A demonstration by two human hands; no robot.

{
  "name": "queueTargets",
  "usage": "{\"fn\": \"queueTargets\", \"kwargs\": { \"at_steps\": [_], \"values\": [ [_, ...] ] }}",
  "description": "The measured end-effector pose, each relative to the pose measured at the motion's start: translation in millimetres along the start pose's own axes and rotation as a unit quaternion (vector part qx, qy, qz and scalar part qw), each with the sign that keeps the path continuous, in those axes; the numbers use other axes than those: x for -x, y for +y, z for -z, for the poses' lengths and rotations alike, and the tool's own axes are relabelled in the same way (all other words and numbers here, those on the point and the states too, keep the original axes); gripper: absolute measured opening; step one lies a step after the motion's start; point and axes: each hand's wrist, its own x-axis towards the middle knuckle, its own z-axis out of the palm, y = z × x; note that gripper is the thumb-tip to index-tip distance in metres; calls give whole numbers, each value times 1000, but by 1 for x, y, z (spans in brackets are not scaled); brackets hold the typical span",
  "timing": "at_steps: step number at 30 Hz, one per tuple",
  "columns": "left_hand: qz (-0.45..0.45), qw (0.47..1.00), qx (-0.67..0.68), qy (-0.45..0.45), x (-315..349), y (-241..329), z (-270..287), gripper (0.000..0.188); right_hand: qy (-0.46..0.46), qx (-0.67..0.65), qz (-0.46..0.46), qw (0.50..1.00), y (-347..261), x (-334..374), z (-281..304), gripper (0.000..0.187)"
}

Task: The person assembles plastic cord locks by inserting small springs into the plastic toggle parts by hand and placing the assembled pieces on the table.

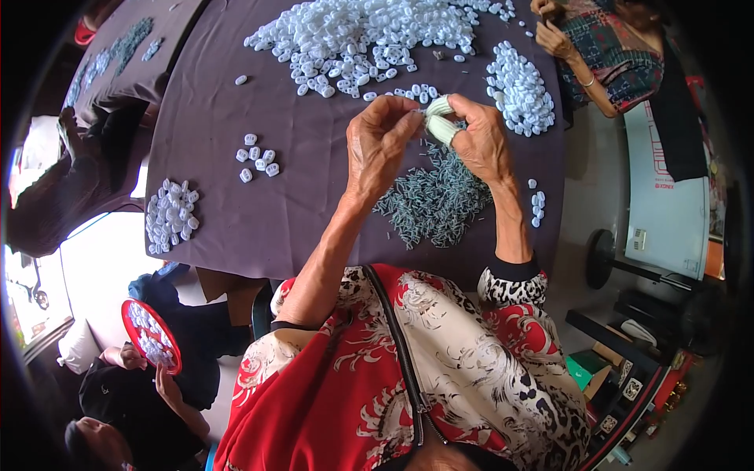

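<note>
Above the table's middle, my left hand [381, 145] and my right hand [481, 143] meet fingertip to fingertip. Both are closed in a pinch around something small and pale, mostly hidden by the fingers. Pale knitted finger covers [442, 129] sit on the thumb and forefinger of my right hand. Below the hands lies a heap of small grey-green pins [436, 200]. Just beyond the fingertips are a few white oval plastic pieces [424, 96], part of the scatter in front of a large white pile [369, 35].
On the dark tablecloth [267, 204] lie a right-hand white pile [521, 88], a left-edge pile [171, 216] and a small group [258, 157]. A co-worker's hand [556, 39] is at far right. Another person at lower left holds a red tray [126, 322] of white pieces.
</note>
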Motion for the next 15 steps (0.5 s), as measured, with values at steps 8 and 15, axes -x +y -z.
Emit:
{"fn": "queueTargets", "kwargs": {
  "at_steps": [8, 15],
  "values": [
    [143, 962, 233, 19, -5, -8, 1, 8, 29, -74, -13, 997, 21, 6, -16, 17],
    [184, 952, 242, -18, -9, -12, 8, 8, 52, -45, -19, 997, 27, 8, -29, 14]
  ]
}}
